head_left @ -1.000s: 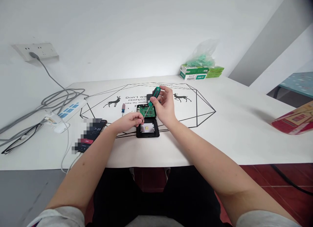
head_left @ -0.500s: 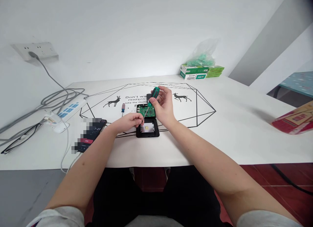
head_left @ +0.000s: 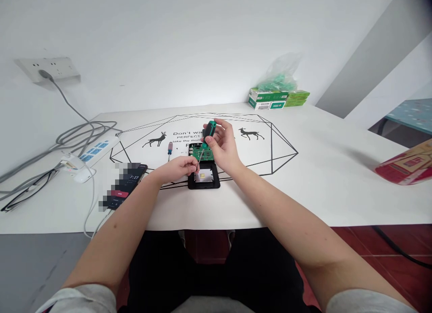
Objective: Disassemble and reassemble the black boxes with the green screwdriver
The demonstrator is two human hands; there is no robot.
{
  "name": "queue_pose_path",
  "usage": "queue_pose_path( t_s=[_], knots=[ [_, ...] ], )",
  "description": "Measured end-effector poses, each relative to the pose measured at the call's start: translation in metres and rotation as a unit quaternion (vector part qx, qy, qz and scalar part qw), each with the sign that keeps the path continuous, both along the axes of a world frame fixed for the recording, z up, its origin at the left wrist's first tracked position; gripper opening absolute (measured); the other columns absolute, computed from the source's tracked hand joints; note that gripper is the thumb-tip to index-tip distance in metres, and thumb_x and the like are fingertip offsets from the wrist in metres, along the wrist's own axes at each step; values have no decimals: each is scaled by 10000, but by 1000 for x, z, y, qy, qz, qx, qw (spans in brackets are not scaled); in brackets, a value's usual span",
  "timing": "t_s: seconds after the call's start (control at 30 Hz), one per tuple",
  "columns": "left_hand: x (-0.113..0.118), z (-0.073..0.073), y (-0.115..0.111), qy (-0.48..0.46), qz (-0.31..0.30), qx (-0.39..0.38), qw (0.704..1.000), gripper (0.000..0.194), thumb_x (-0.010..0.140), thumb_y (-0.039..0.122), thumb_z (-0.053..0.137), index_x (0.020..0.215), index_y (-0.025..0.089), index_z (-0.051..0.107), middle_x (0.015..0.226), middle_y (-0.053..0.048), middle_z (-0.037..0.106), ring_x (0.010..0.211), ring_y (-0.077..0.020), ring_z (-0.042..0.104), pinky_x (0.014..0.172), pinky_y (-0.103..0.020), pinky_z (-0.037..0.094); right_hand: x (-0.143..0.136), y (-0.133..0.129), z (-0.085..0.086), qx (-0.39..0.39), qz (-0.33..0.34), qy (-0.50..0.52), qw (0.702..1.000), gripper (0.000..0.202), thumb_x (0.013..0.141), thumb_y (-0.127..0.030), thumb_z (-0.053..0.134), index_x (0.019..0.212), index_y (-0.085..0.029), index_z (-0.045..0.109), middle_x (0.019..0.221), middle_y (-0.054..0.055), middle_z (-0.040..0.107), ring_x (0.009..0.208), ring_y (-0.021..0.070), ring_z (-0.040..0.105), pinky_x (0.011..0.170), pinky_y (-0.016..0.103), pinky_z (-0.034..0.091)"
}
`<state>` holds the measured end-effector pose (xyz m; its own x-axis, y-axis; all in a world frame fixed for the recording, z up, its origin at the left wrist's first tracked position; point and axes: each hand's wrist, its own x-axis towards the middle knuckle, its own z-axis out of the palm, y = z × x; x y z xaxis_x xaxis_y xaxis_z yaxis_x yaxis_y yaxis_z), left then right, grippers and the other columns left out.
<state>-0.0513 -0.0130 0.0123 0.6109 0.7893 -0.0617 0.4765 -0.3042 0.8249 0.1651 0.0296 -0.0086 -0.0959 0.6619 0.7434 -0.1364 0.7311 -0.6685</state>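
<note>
A black case (head_left: 204, 185) lies open on the white table, a pale plate with a yellowish square in its near half. In its far half is a green circuit board (head_left: 199, 154). My right hand (head_left: 222, 144) is closed round the green and black handle of a screwdriver (head_left: 209, 129), whose shaft slants down toward the near left. At the shaft's lower end, my left hand (head_left: 182, 167) has its fingertips pinched together over the case's left side; what they hold is hidden. Left of the board lies a second, small screwdriver (head_left: 170, 149).
A phone (head_left: 130, 187) and a power strip (head_left: 99, 151) with cables (head_left: 72, 135) are on the left. Eyeglasses (head_left: 29, 191) lie at the far left. Green boxes (head_left: 268, 96) stand at the back right; a red package (head_left: 407, 164) is at the right.
The handle of the green screwdriver has tilted slightly to the left and stands more upright. My right hand has shifted a little left with it. My left hand has barely moved.
</note>
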Motion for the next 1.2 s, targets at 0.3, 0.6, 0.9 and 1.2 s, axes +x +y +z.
queue_pose_path(
  t_s=[0.3,0.6,0.9,1.2],
  knots=[
    [-7,5,-5,71,-19,30,997,187,915,406,654,902,232,722,1099,-57,776,1013,-252,723,954,-388,580,-8,-28,4,14,34,-95,995,551,1075,-519,617,1580,-361,461,1460,125,625,1153,265,728,905,450,702],
    [-3,14,-10,120,-25,-1,992,145,876,329,694,925,231,788,880,-14,736,871,-225,710,847,-342,566,-11,-38,4,78,-4,-178,981,510,1080,-351,553,1584,-336,476,1544,126,625,1081,244,706,898,455,689],
    [-3,11,-11,101,-22,-3,995,125,862,328,711,900,255,805,833,-13,702,859,-245,693,784,-352,530,-11,-41,9,134,9,-153,979,468,1064,-321,616,1518,-363,511,1338,97,675,980,223,675,778,402,667],
    [-5,8,-8,88,-13,-15,996,96,840,290,730,915,245,768,895,-13,744,858,-237,691,772,-343,528,-10,-40,13,173,-26,-138,975,364,1059,-438,652,1406,-337,605,983,35,615,855,219,593,799,440,607]
  ],
)
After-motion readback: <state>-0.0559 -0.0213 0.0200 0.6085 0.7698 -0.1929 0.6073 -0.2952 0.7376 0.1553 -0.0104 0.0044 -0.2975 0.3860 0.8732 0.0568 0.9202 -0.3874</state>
